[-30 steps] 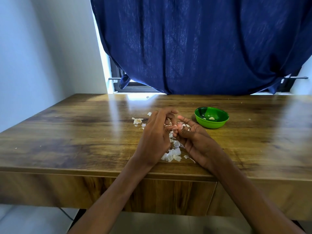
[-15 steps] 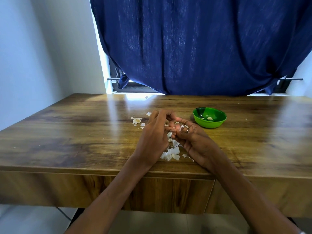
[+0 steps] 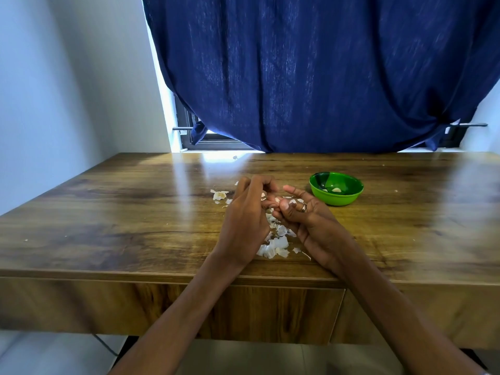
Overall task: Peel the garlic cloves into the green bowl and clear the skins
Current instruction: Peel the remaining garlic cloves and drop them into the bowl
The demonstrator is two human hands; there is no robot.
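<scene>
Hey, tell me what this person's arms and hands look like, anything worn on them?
Both forearms are bare, with no sleeves in view. The right hand wears a metal ring on one of its fingers. The left hand shows no glove, and any ring there cannot be made out. No watch or markings show.

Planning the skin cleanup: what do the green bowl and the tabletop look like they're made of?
Green bowl: likely glossy plastic, with uniform colour and soft highlights. Table: wood-grain top, smooth sealed finish that mirrors the window light; veneer, laminate or solid wood can't be told. Garlic skins: thin, papery flakes.
</scene>
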